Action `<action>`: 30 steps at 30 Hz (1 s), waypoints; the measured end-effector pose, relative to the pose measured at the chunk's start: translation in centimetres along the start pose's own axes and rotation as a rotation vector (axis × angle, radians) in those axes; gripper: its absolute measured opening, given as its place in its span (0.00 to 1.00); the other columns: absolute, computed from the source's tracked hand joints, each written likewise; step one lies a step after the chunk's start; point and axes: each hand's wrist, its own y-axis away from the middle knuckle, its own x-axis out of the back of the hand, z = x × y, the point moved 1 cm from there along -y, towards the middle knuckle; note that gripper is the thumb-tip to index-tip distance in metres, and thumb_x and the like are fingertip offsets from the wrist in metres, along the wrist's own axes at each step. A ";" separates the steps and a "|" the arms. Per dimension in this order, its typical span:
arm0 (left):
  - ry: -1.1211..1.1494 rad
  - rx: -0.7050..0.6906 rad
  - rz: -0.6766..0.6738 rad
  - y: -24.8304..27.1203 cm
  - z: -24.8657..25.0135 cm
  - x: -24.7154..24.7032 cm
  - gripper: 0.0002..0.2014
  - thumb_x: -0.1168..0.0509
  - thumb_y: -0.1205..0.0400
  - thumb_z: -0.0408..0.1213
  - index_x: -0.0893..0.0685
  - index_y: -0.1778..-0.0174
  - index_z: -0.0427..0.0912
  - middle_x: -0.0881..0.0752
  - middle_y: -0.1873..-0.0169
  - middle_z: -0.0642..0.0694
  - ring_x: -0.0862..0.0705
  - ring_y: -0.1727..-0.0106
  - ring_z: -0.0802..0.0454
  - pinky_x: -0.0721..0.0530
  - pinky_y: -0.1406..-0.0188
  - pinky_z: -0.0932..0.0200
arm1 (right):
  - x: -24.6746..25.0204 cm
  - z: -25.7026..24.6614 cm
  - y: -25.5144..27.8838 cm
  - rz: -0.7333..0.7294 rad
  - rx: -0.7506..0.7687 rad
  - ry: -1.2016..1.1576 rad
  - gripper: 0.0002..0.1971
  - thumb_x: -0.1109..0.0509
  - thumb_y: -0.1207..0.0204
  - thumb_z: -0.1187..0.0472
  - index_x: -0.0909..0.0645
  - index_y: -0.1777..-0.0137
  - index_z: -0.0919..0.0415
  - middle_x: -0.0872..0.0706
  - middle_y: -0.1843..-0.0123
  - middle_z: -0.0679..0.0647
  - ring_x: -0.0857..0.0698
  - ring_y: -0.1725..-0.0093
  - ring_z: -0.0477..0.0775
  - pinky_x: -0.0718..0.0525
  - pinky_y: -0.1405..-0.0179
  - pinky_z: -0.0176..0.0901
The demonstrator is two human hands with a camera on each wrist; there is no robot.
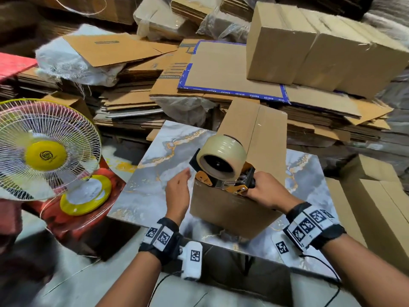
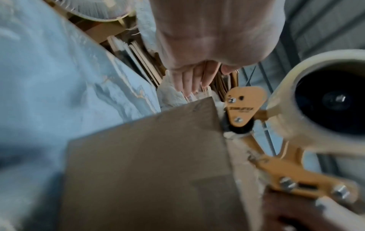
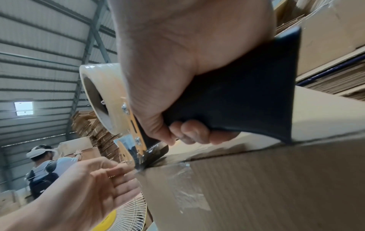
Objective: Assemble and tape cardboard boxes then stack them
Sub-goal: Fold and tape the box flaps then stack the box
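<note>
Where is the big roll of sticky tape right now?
In the head view, the tape roll sits mid-picture on the dispenser gripped by the right hand, atop the near end of the box.

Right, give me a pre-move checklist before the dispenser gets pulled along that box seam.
1. Right hand grips the tape dispenser handle: ok.
2. Dispenser's blade end sits at the near edge of the box: ok.
3. Tape already stuck on the box's near face, seen from the right wrist: ok.
4. Left hand steadying the box: not ok, it is open beside it, apart.
5. Top flaps closed along the seam: ok.
6. Tape left on the roll: ok.
</note>
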 end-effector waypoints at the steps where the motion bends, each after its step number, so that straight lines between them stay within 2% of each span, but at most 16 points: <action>1: 0.051 0.015 0.028 0.3 0.2 -0.5 0.14 0.40 0.12 0.34 0.12 0.60 0.45 0.13 0.60 0.48 0.19 0.55 0.55 0.21 0.48 0.50 | 0.0 0.0 0.0 -0.003 0.002 -0.003 0.14 0.25 0.28 0.53 0.19 0.60 0.66 0.15 0.66 0.59 0.18 0.66 0.61 0.31 0.69 0.50; 2: 0.040 0.007 0.047 0.6 0.2 -1.0 0.17 0.39 0.13 0.34 0.20 0.69 0.43 0.21 0.69 0.48 0.26 0.63 0.55 0.27 0.57 0.48 | 0.1 0.0 0.0 -0.006 0.006 -0.005 0.14 0.25 0.28 0.54 0.19 0.60 0.67 0.16 0.66 0.59 0.18 0.66 0.61 0.31 0.69 0.50; 3: -0.023 -0.008 0.064 0.8 -0.1 -1.4 0.18 0.40 0.13 0.36 0.26 0.71 0.38 0.27 0.72 0.44 0.31 0.65 0.54 0.32 0.60 0.49 | 0.1 0.1 -0.1 -0.008 0.007 -0.007 0.14 0.25 0.28 0.55 0.19 0.59 0.67 0.15 0.66 0.59 0.18 0.65 0.61 0.31 0.69 0.50; 5: -0.125 -0.047 0.083 1.3 -0.9 -1.9 0.21 0.41 0.12 0.42 0.24 0.66 0.30 0.25 0.69 0.34 0.32 0.65 0.54 0.34 0.63 0.53 | 0.2 0.2 -0.1 -0.016 0.016 -0.006 0.13 0.25 0.28 0.55 0.18 0.58 0.66 0.15 0.65 0.59 0.17 0.64 0.62 0.29 0.68 0.50; 6: -0.152 -0.055 0.094 1.4 -1.2 -2.0 0.21 0.42 0.11 0.43 0.23 0.66 0.30 0.24 0.68 0.33 0.31 0.65 0.54 0.35 0.64 0.53 | 0.3 0.2 -0.1 -0.016 0.023 0.001 0.13 0.25 0.27 0.54 0.18 0.58 0.65 0.14 0.64 0.59 0.16 0.63 0.62 0.28 0.68 0.50; 9: -0.149 -0.005 0.116 1.2 -1.1 -2.4 0.20 0.40 0.11 0.36 0.29 0.72 0.42 0.30 0.72 0.44 0.34 0.64 0.52 0.40 0.64 0.53 | 0.2 0.5 -0.3 -0.034 0.041 0.018 0.12 0.25 0.26 0.51 0.17 0.56 0.60 0.14 0.63 0.56 0.15 0.62 0.59 0.25 0.68 0.49; 12: -0.155 0.015 0.044 0.8 -1.1 -2.4 0.20 0.40 0.11 0.38 0.23 0.73 0.46 0.24 0.70 0.48 0.30 0.63 0.52 0.35 0.61 0.53 | 0.1 0.9 -0.4 -0.049 0.075 0.019 0.13 0.26 0.25 0.47 0.17 0.55 0.56 0.16 0.63 0.51 0.16 0.62 0.55 0.26 0.71 0.47; 15: -0.231 0.013 -0.027 1.1 -0.4 -2.3 0.25 0.42 0.09 0.41 0.21 0.76 0.50 0.23 0.73 0.58 0.30 0.67 0.58 0.35 0.66 0.58 | 0.6 0.8 -0.4 -0.063 0.078 0.001 0.11 0.26 0.25 0.51 0.21 0.61 0.57 0.18 0.64 0.52 0.18 0.64 0.54 0.29 0.72 0.46; 17: -0.232 0.045 -0.054 1.1 -0.3 -2.3 0.26 0.43 0.09 0.40 0.24 0.77 0.51 0.26 0.75 0.58 0.34 0.69 0.58 0.37 0.66 0.56 | 0.7 0.6 -0.5 -0.075 0.106 -0.010 0.11 0.26 0.25 0.53 0.20 0.60 0.59 0.17 0.63 0.54 0.17 0.62 0.57 0.27 0.69 0.48; 19: -0.223 0.096 -0.011 0.6 -0.3 -2.3 0.27 0.42 0.13 0.33 0.25 0.81 0.52 0.28 0.75 0.56 0.35 0.70 0.57 0.38 0.66 0.52 | 0.5 0.7 -0.6 -0.081 0.138 -0.033 0.10 0.26 0.25 0.52 0.19 0.59 0.59 0.16 0.62 0.55 0.16 0.59 0.59 0.23 0.66 0.50; 20: -0.215 0.112 0.026 0.5 -0.4 -2.4 0.27 0.42 0.16 0.30 0.27 0.83 0.52 0.29 0.75 0.54 0.36 0.69 0.54 0.39 0.66 0.52 | 0.5 0.9 -0.6 -0.085 0.151 -0.042 0.10 0.26 0.26 0.53 0.20 0.62 0.57 0.17 0.64 0.54 0.16 0.60 0.60 0.24 0.68 0.49; 22: -0.214 0.117 0.068 0.7 -0.3 -3.1 0.27 0.42 0.19 0.25 0.26 0.85 0.50 0.28 0.76 0.53 0.35 0.68 0.52 0.38 0.68 0.54 | 0.4 1.3 -0.5 -0.098 0.160 -0.056 0.13 0.26 0.26 0.54 0.25 0.67 0.54 0.20 0.67 0.52 0.18 0.62 0.60 0.31 0.72 0.47; 24: -0.207 0.088 0.076 1.0 -0.2 -3.8 0.30 0.42 0.19 0.23 0.22 0.87 0.51 0.25 0.82 0.58 0.32 0.74 0.59 0.34 0.72 0.62 | 0.8 2.0 -0.2 -0.103 0.158 -0.070 0.13 0.26 0.25 0.55 0.25 0.67 0.55 0.19 0.67 0.52 0.18 0.63 0.58 0.31 0.72 0.47; 26: -0.144 0.094 0.082 0.9 -0.5 -3.9 0.28 0.40 0.13 0.31 0.21 0.83 0.50 0.24 0.79 0.58 0.29 0.72 0.60 0.30 0.66 0.61 | 1.4 3.5 0.4 -0.112 0.143 -0.082 0.12 0.26 0.25 0.55 0.24 0.65 0.56 0.19 0.67 0.53 0.18 0.64 0.57 0.31 0.72 0.47; 28: -0.074 0.131 0.098 0.6 -0.8 -3.7 0.20 0.38 0.11 0.40 0.22 0.72 0.48 0.26 0.70 0.46 0.28 0.61 0.51 0.30 0.55 0.52 | 2.1 5.9 1.4 -0.117 0.117 -0.092 0.15 0.25 0.24 0.54 0.27 0.67 0.55 0.21 0.70 0.52 0.22 0.68 0.53 0.33 0.74 0.46; 30: -0.079 0.152 0.102 0.7 -0.5 -3.8 0.16 0.38 0.11 0.41 0.21 0.67 0.47 0.25 0.67 0.46 0.29 0.58 0.48 0.31 0.53 0.50 | 2.8 8.7 2.8 -0.125 0.095 -0.119 0.19 0.24 0.24 0.55 0.30 0.70 0.56 0.26 0.75 0.51 0.28 0.73 0.51 0.36 0.75 0.45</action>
